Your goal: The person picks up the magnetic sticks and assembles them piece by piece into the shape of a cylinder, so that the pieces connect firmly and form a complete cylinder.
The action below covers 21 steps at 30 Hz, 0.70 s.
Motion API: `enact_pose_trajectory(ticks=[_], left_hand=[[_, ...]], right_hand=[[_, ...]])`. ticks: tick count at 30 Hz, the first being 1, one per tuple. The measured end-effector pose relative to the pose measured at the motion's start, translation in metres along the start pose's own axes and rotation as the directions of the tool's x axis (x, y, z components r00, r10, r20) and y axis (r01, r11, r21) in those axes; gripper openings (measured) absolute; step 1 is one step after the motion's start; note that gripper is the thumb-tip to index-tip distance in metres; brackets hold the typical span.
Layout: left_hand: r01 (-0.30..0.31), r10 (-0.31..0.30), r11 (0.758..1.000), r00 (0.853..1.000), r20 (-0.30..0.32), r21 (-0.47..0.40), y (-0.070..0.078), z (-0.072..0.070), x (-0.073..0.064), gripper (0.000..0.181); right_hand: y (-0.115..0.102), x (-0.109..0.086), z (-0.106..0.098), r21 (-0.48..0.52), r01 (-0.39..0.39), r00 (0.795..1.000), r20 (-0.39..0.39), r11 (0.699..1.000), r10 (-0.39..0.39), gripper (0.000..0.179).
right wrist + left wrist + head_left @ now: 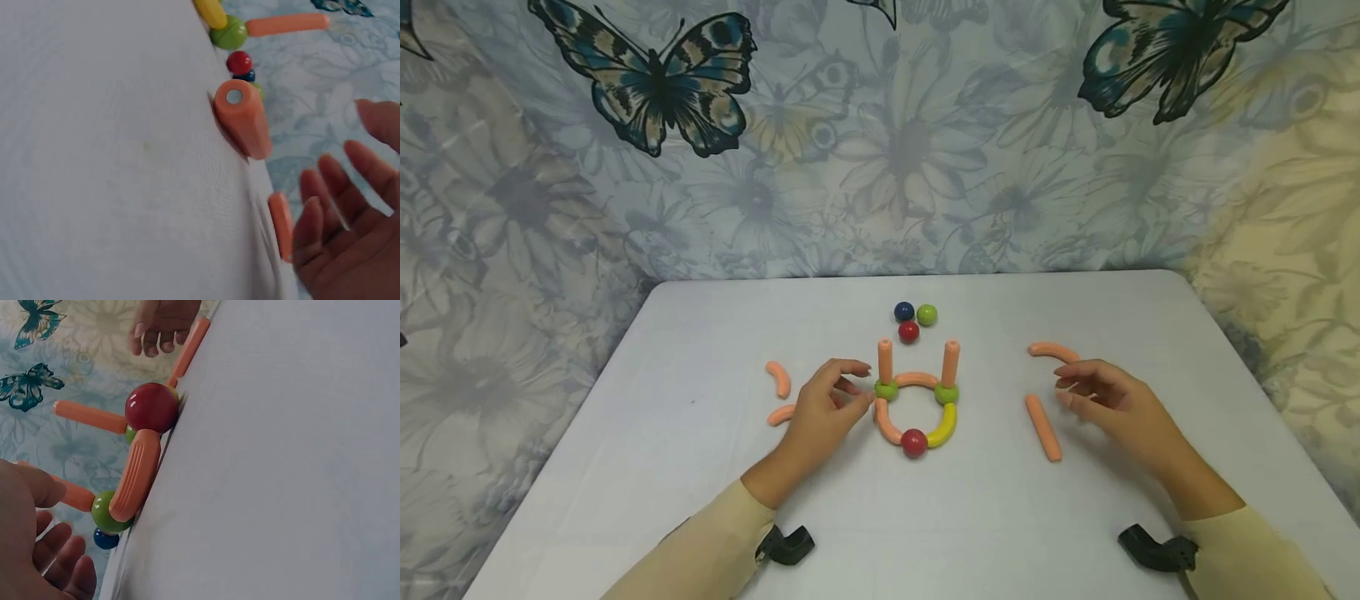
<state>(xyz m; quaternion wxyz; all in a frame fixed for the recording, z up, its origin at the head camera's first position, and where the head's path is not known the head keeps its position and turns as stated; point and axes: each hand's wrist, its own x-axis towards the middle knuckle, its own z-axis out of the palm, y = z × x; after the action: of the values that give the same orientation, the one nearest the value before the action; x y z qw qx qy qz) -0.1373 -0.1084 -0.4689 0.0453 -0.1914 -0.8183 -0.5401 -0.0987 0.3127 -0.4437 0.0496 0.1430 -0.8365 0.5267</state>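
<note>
A ring of magnetic toy pieces lies mid-table: orange curved sticks (916,379), a yellow curved stick (943,427), a red ball (913,443) in front and two green balls (947,394). From the green balls rise two upright orange sticks (951,365). My left hand (826,410) is beside the ring's left green ball, fingers loosely bent and holding nothing; whether a fingertip touches is unclear. Loosely curled and holding nothing, my right hand (1108,400) hovers near a loose orange curved stick (1051,351) and a straight orange stick (1043,428). In the right wrist view it appears apart from them.
Behind the ring sit a blue ball (904,312), a green ball (927,315) and a smaller red ball (908,332). Two short orange curved sticks (778,379) lie left, one partly hidden by my left hand. Butterfly-patterned cloth (895,208) hangs behind the white table (700,358).
</note>
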Motion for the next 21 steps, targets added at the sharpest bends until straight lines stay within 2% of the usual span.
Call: enact_pose_trajectory(ticks=[2, 5, 8, 14, 17, 21], left_hand=[[0.052, -0.051, 0.999, 0.999, 0.014, -0.005, 0.000, 0.001, 0.004, 0.040], [0.128, -0.128, 0.992, 0.989, 0.070, 0.007, -0.001, 0.005, 0.011, 0.048], [0.165, -0.169, 0.985, 0.978, 0.122, 0.040, -0.002, 0.008, 0.019, 0.050], [0.163, -0.175, 0.983, 0.974, 0.144, 0.089, -0.005, 0.008, 0.028, 0.040], [0.159, -0.172, 0.983, 0.973, 0.152, 0.090, -0.007, 0.007, 0.027, 0.035], [0.140, -0.150, 0.988, 0.977, 0.154, 0.068, -0.009, 0.007, 0.026, 0.030]], right_hand=[[0.006, -0.003, 0.002, -0.025, -0.012, 1.000, 0.003, 1.000, 0.012, 0.033], [0.011, -0.004, 0.007, -0.071, -0.044, 0.999, 0.019, 0.996, 0.046, 0.040], [0.012, -0.003, 0.010, -0.118, -0.074, 0.997, 0.029, 0.990, 0.078, 0.044], [0.009, 0.000, 0.016, -0.214, -0.086, 0.992, 0.070, 0.973, 0.103, 0.045], [0.007, 0.000, 0.018, -0.276, -0.068, 0.992, 0.082, 0.959, 0.094, 0.040], [0.006, -0.003, 0.019, -0.338, -0.030, 0.997, 0.057, 0.941, 0.052, 0.034]])
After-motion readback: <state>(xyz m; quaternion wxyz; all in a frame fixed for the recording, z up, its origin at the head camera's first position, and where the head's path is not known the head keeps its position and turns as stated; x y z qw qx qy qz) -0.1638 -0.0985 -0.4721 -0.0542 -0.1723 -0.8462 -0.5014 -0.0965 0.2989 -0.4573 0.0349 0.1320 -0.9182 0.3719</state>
